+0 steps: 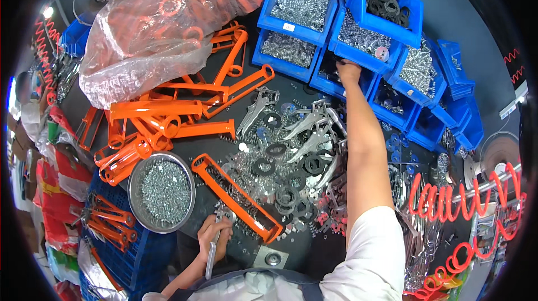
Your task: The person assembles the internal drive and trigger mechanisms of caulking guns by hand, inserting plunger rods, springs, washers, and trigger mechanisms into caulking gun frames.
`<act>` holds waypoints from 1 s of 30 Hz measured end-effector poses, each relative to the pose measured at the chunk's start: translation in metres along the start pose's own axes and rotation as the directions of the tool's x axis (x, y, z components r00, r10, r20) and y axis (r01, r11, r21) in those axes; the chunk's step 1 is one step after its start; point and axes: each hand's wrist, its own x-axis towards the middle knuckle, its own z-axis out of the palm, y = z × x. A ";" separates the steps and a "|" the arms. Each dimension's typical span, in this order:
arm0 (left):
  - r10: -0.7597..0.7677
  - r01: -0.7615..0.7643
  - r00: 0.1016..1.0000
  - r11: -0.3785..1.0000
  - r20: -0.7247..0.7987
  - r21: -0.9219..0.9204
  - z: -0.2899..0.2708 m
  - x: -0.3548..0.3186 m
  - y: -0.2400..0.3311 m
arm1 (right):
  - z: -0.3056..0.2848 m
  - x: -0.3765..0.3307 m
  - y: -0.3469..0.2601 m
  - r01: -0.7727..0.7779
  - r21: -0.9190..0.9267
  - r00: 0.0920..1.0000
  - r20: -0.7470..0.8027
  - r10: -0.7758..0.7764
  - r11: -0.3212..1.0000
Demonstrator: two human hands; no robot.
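1. Left hand (216, 237): fingers curled closed around a silver lever (211, 259), near the bench's (206, 147) front.
2. Right hand (349, 72): reaching into a blue bin (328, 86); fingertips hidden, so I cannot tell its grip.
3. Just beyond the left hand: an orange frame (227, 201), slanting, and a steel bowl (133, 191) of small metal pieces.

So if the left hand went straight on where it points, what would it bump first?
Probably the long orange metal frame just beyond the left hand, though height is unclear.
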 end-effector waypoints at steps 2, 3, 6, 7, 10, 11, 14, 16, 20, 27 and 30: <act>0.001 -0.001 1.000 1.000 -0.012 0.018 -0.001 0.000 0.001 | -0.021 -0.017 -0.008 -0.005 0.134 0.998 -0.069 0.014 0.991; -0.012 0.012 1.000 1.000 -0.004 0.007 0.001 0.002 0.001 | -0.032 -0.026 -0.009 -0.183 0.320 0.983 0.035 0.182 0.930; 0.008 -0.009 1.000 1.000 -0.015 -0.021 0.003 0.006 -0.001 | -0.066 -0.067 -0.019 -0.474 0.765 0.878 0.376 0.295 0.437; -0.004 0.004 0.999 1.000 -0.038 -0.006 0.004 0.007 -0.003 | -0.086 -0.089 -0.040 -0.501 0.814 0.862 0.439 0.254 0.295; 0.004 -0.004 0.999 1.000 -0.040 0.015 0.007 0.010 -0.002 | -0.155 -0.165 -0.076 -0.434 0.878 0.900 0.414 0.134 0.200; 0.029 -0.027 0.999 0.999 -0.045 0.040 0.005 0.010 -0.003 | -0.175 -0.199 -0.093 -0.445 0.850 0.896 0.424 0.135 0.281; 0.060 -0.059 0.998 0.998 -0.026 0.036 0.004 0.007 -0.009 | -0.218 -0.309 -0.112 -0.337 0.709 0.930 0.353 0.102 0.619; 0.049 -0.049 0.998 0.999 -0.048 0.007 0.005 0.006 -0.008 | -0.211 -0.371 -0.106 0.117 0.514 0.989 0.020 -0.148 0.850; -0.031 0.015 0.996 0.984 -0.085 -0.179 0.001 -0.005 -0.003 | -0.195 -0.426 -0.089 0.373 0.305 0.927 -0.092 -0.362 0.877; -0.029 -0.018 0.992 0.933 -0.124 -0.360 -0.020 -0.061 0.061 | -0.207 -0.440 -0.062 0.397 0.413 0.915 -0.114 -0.386 0.820; -0.086 0.068 0.996 0.925 -0.030 -0.373 -0.022 -0.074 0.078 | -0.214 -0.441 -0.047 0.297 0.511 0.952 -0.088 -0.295 0.807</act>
